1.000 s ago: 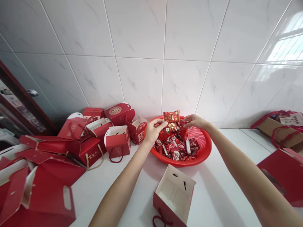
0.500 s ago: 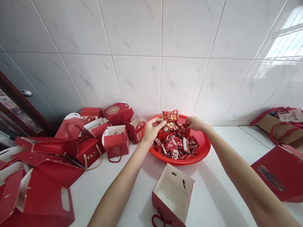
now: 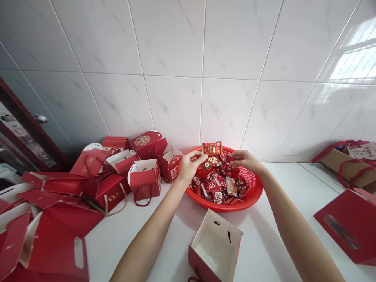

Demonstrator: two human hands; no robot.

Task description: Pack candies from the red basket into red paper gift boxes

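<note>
A red plastic basket (image 3: pixel 205 203) stands by the wall with many red-wrapped candies (image 3: pixel 217 194) in it. Over its left side, my left hand (image 3: pixel 188 166) is closed on red candy packets (image 3: pixel 212 149) with gold print, held between thumb and fingers. At the basket's back right, my right hand (image 3: pixel 245 160) is closed, its fingertips pinching a small red-wrapped candy (image 3: pixel 230 158) partly hidden by the fingers. In front of the basket stands an open red gift box (image 3: pixel 216 243), its white inside showing no contents.
Several red gift boxes (image 3: pixel 145 176) crowd the left of the white counter (image 3: pixel 164 231). A larger red box (image 3: pixel 349 227) and a brown carton with red ribbon (image 3: pixel 346 160) are at the right. A tiled wall (image 3: pixel 229 113) bounds the back.
The view has shifted slightly, so everything sits a little lower. My right hand has lifted a little out of the candies. My left hand keeps its packets in the same place.
</note>
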